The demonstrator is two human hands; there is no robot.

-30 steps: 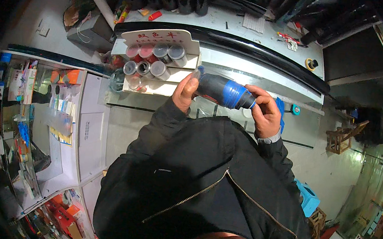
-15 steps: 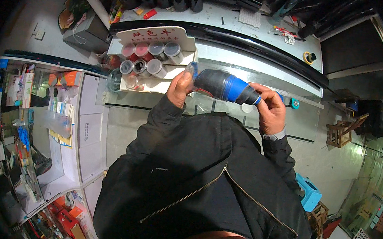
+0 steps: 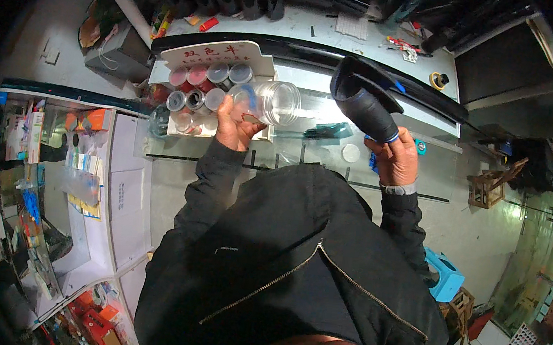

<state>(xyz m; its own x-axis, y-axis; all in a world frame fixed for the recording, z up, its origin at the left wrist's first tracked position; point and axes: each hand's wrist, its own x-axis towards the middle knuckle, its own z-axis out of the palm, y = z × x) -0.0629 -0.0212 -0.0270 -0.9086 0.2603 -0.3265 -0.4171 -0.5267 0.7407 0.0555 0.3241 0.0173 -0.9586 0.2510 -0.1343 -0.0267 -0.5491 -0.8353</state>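
My left hand (image 3: 232, 130) is closed around a clear plastic jar (image 3: 276, 103), lying on its side with the open mouth to the right. Nothing but clear wall shows near the mouth; red print shows low on its side. In my right hand (image 3: 400, 162), fingers pinch the narrow lower end of a rolled black sheet (image 3: 366, 103) with blue at its edges. The roll's far end is loose and flared. Between the hands, a round white lid (image 3: 350, 153) rests on the glass counter.
To the left stands a white display box (image 3: 225, 51) of lidded jars with coloured contents. A long black roll (image 3: 314, 58) lies across the counter behind. A teal tape measure (image 3: 420, 147) sits beyond my right hand. A blue stool (image 3: 443, 276) stands at the right.
The jar and the rolled sheet, close together before, are now apart. My left hand has moved left with the jar. The sheet has swung upright in my right hand, its far end opened out.
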